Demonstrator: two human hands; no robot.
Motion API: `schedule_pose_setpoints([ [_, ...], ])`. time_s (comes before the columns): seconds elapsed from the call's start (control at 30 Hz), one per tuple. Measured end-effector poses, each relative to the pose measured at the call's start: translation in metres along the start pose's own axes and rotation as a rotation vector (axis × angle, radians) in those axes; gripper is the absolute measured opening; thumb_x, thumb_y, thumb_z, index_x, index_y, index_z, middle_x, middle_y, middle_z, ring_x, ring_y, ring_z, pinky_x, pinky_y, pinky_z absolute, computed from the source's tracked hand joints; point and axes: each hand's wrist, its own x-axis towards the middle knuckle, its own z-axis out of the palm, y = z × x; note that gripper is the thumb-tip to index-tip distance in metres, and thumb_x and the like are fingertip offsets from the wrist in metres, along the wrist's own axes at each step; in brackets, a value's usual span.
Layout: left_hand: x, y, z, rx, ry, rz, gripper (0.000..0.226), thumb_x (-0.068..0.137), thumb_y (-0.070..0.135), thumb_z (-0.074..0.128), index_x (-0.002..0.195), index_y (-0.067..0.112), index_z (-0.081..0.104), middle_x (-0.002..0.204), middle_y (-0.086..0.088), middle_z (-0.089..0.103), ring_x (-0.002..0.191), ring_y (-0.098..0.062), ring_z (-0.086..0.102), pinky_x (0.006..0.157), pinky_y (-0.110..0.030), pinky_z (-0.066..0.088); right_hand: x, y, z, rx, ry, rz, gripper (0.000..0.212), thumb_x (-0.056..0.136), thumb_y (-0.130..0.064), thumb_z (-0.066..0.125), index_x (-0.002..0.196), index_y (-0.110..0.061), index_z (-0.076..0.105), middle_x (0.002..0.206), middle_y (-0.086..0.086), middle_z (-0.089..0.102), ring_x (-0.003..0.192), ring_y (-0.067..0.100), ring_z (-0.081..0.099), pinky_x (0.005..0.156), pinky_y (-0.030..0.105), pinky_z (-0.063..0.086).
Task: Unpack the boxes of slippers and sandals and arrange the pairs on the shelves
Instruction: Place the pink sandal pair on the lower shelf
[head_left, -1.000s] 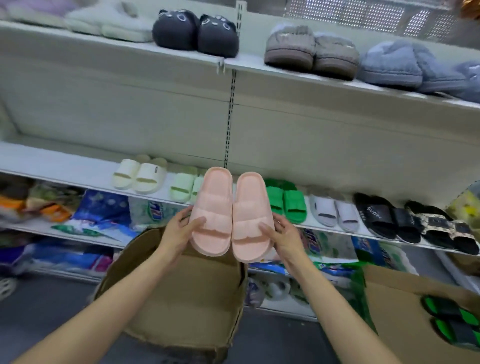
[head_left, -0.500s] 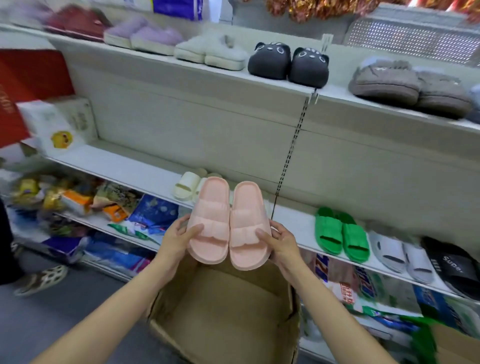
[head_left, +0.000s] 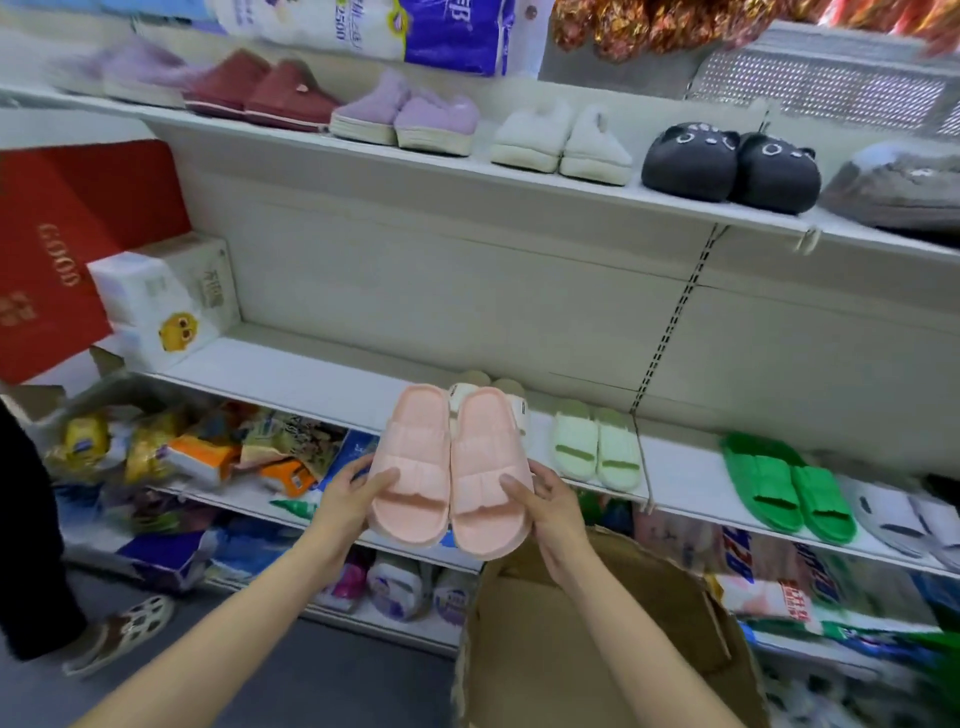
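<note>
A pair of pale pink moulded foam slide sandals (head_left: 451, 473) is held up side by side, toes pointing to twelve o'clock, in front of the white metal middle shelf (head_left: 291, 371). The left hand (head_left: 349, 496) grips the outer edge of the left sandal, thumb laid across its strap; the right hand (head_left: 551, 503) grips the outer edge of the right one in the same way. The two sandals touch along their inner sides.

Directly behind the pink pair, at twelve o'clock, a pair of cream slides (head_left: 511, 402) sits on the middle shelf, mostly hidden. At two o'clock stand pale mint-green slides (head_left: 595, 447), and further toward three o'clock bright green slides (head_left: 789, 488), then what look like grey-white ones at the blurred edge.

The upper shelf (head_left: 519, 182) carries maroon, lilac, cream and black cat-faced plush slippers (head_left: 730, 166). At five o'clock, below the right forearm, stands an open brown cardboard box (head_left: 597, 649). At nine o'clock a red carton printed "GOOD" (head_left: 67, 249) leans beside a white tissue pack (head_left: 166, 296).
</note>
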Motion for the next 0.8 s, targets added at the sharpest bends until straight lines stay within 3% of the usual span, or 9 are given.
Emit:
schedule_pose_setpoints([
  [0.17, 0.027, 0.011, -0.035, 0.011, -0.008, -0.022, 0.085, 0.053, 0.048, 0.085, 0.129, 0.018, 0.062, 0.118, -0.010, 0.073, 0.108, -0.032, 0.070, 0.100, -0.055, 0.052, 0.013, 0.007, 0.036, -0.014, 0.015, 0.019, 0.063, 0.077, -0.027, 0.084, 0.133, -0.019, 0.057, 0.123, -0.001, 0.070, 0.107, 0.018, 0.070, 0.092, 0.040, 0.058],
  [0.3, 0.051, 0.012, -0.045, 0.011, -0.031, -0.038, 0.073, 0.060, 0.042, 0.083, 0.127, 0.019, 0.063, 0.119, -0.010, 0.073, 0.108, -0.032, 0.069, 0.099, -0.054, 0.053, 0.030, 0.008, 0.050, -0.024, 0.003, 0.032, 0.057, 0.078, -0.022, 0.083, 0.130, -0.020, 0.058, 0.120, -0.002, 0.071, 0.107, 0.018, 0.069, 0.092, 0.040, 0.057],
  [0.43, 0.081, 0.011, -0.051, 0.029, -0.029, -0.044, 0.084, 0.051, 0.049, 0.085, 0.128, 0.021, 0.063, 0.120, -0.008, 0.073, 0.110, -0.031, 0.069, 0.100, -0.054, 0.052, 0.055, 0.009, 0.057, -0.032, -0.001, 0.067, 0.055, 0.079, -0.021, 0.083, 0.127, -0.022, 0.056, 0.118, 0.001, 0.071, 0.105, 0.019, 0.070, 0.088, 0.035, 0.059],
  [0.63, 0.114, 0.009, -0.062, 0.062, -0.011, -0.093, 0.090, 0.049, 0.049, 0.087, 0.131, 0.025, 0.060, 0.118, -0.004, 0.073, 0.106, -0.028, 0.071, 0.095, -0.053, 0.056, 0.102, 0.024, 0.072, -0.046, -0.003, 0.092, 0.061, 0.073, -0.024, 0.087, 0.127, -0.017, 0.060, 0.115, 0.001, 0.073, 0.103, 0.020, 0.071, 0.091, 0.042, 0.058],
  [0.8, 0.139, 0.006, -0.079, 0.058, 0.006, -0.127, 0.088, 0.052, 0.049, 0.087, 0.132, 0.023, 0.059, 0.119, -0.004, 0.073, 0.106, -0.027, 0.071, 0.095, -0.052, 0.056, 0.124, 0.035, 0.096, -0.041, -0.003, 0.147, 0.048, 0.078, -0.021, 0.083, 0.121, -0.016, 0.062, 0.111, 0.003, 0.075, 0.099, 0.022, 0.072, 0.072, 0.029, 0.057],
])
